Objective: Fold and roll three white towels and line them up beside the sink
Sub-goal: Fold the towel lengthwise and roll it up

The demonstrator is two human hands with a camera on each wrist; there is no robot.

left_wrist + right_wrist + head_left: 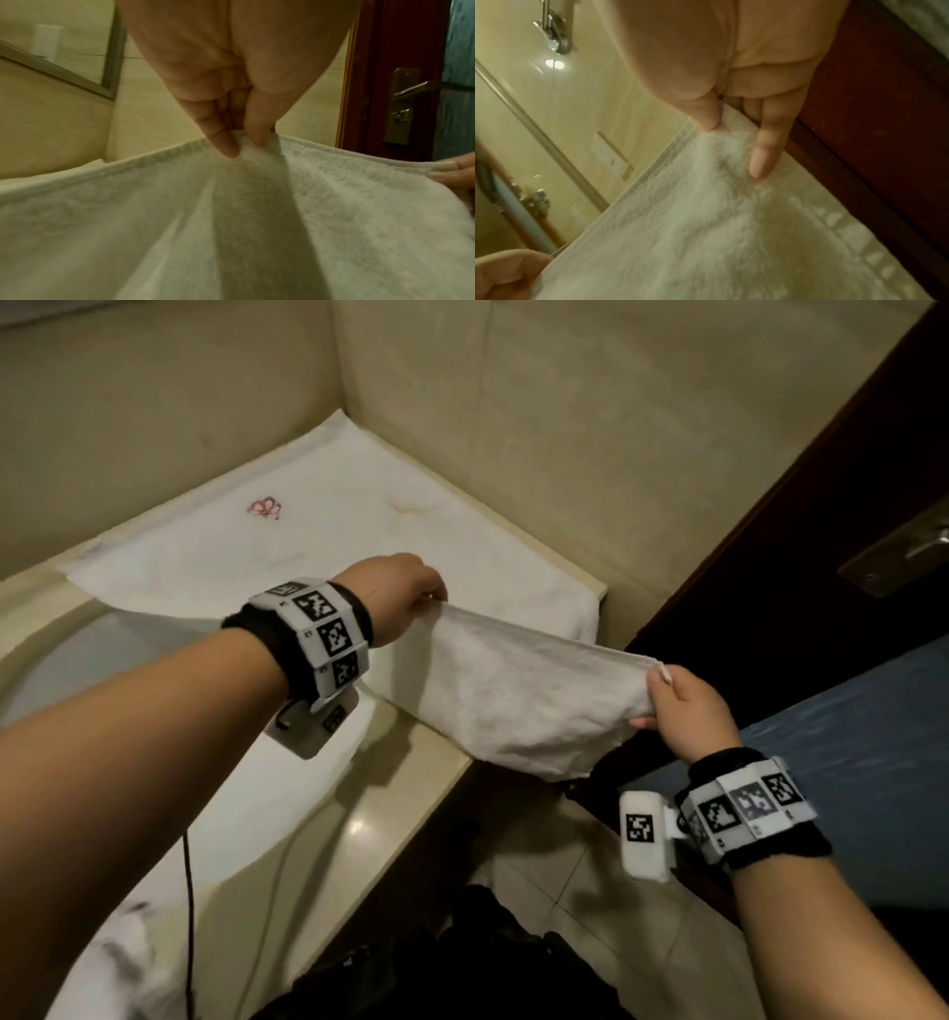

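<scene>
A small white towel (524, 690) hangs stretched in the air between both hands, above the counter's front corner. My left hand (405, 593) pinches its upper left corner between thumb and fingers (226, 146). My right hand (683, 706) pinches the opposite corner (721, 130), with one finger lying straight along the cloth. The towel (231, 223) sags below the taut top hem. A larger white towel (308, 526) with a small red mark lies spread flat on the counter behind. A crumpled white towel (123, 963) lies at the lower left by the sink (102, 660).
The beige counter (390, 819) ends at a front edge with tiled floor below. Beige walls close the back and right. A dark wooden door (821, 516) with a metal handle stands at the right. A black cable (189, 916) hangs from my left wrist.
</scene>
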